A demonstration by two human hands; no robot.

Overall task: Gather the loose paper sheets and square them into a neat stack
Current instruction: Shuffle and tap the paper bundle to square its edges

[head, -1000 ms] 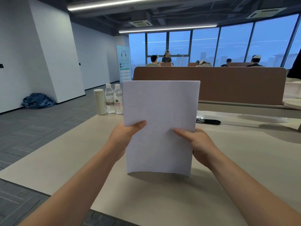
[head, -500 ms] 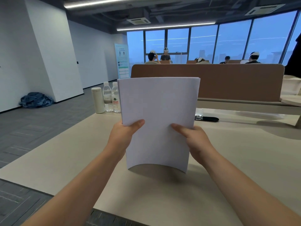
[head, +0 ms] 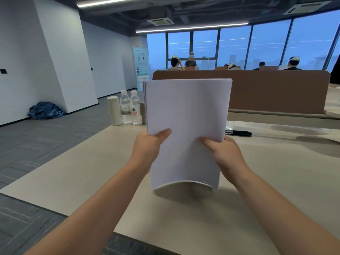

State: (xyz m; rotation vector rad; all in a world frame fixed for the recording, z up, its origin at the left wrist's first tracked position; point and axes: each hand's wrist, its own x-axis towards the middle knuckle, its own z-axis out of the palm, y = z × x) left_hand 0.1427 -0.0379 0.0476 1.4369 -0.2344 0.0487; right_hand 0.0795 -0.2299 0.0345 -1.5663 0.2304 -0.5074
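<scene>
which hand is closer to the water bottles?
Left. The left hand grips the paper stack just below the water bottles; the right hand grips the stack's far side.
</scene>
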